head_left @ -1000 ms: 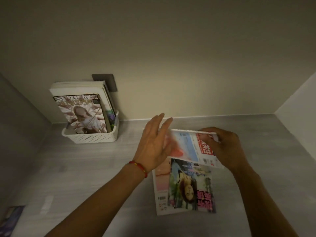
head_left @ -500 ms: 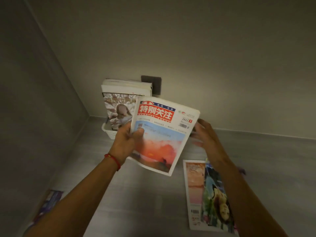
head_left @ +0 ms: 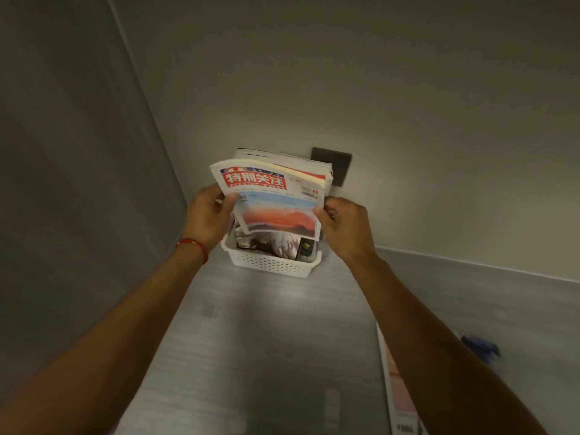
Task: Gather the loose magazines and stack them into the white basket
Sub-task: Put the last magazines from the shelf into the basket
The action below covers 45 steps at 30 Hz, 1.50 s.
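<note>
I grip the magazine (head_left: 270, 199) upright with both hands' fingers (head_left: 227, 204), so it slots into the basket (head_left: 270, 265).

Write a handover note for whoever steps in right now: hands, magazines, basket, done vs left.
Left hand: grip on the left edge of the red-title magazine.
Right hand: grip on its right edge.
The magazine is held upright above the white basket, not yet seated.
Done: several magazines already stand in the basket.
Left: lower this one in front of them and let go. Then fetch the loose magazine lying on the surface at lower right, partly hidden by the right arm.
</note>
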Motion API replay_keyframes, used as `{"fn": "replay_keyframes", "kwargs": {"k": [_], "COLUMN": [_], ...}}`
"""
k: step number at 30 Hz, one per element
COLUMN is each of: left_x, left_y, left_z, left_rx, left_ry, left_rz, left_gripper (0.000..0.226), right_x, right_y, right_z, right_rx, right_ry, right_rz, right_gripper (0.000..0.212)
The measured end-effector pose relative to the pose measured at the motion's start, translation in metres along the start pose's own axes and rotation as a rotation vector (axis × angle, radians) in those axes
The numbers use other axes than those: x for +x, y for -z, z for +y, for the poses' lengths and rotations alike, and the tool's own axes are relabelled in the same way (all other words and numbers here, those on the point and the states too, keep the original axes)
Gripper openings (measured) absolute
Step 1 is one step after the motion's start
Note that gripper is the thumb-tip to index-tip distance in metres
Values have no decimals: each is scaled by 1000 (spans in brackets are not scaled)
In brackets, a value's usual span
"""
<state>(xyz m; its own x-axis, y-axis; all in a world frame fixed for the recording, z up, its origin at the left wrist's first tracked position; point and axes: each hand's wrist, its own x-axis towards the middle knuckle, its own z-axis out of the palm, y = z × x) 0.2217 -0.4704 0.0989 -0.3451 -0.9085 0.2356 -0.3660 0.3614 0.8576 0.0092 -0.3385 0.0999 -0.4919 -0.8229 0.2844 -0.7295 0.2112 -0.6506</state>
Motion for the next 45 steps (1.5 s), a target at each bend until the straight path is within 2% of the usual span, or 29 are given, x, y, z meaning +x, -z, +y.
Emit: {"fn": "replay_keyframes", "kwargs": {"k": [2,9,15,19,21,23,26,28,31,34,37,40,42,43,45], "left_x": [7,18,17,22,23,22,14,-3,-50,-118,-188,-243,-269,-279,-295], "left_y": [-1,-22,-39,-48,-52,-56,-58,-59,-73,-109,-159,-207,-233,-244,-261], "left_z": [-13,-41,-55,-54,-52,-51,-49,-46,-40,-27,-11,1,7,10,13], "left_rx": [46,-21,-78,-29,4,16,34,33,140,200,226,281,363,393,433], "left_ry": [30,261,400,391,384,390,410,373,233,83,12,-82,-167,-191,-223], "left_rz": [-20,-48,-9,-10,-17,-11,-22,5,28,-94,-380,-634,-765,-824,-927], "left_gripper": [21,26,26,27,26,26,21,22,43,48,54,61,63,63,63], "right_x": [8,16,17,18,15,7,-11,-31,-84,-163,-239,-288,-305,-310,-319], "right_y": [-16,-60,-81,-83,-82,-78,-66,-51,-18,19,52,84,104,110,114], "right_z": [6,27,34,33,32,32,42,58,97,144,186,218,230,234,240], "right_rx": [-3,-25,-31,60,167,279,381,350,200,26,-226,-364,-344,-321,-344], "right_ry": [-52,-200,-311,-397,-433,-435,-394,-375,-391,-501,-763,-1104,-1341,-1402,-1395], "right_rz": [-11,-47,-94,-68,-87,-134,-167,-136,-37,63,57,38,-25,-58,-139], "right_gripper": [23,20,19,16,24,32,32,31,28,26,30,57,75,83,93]}}
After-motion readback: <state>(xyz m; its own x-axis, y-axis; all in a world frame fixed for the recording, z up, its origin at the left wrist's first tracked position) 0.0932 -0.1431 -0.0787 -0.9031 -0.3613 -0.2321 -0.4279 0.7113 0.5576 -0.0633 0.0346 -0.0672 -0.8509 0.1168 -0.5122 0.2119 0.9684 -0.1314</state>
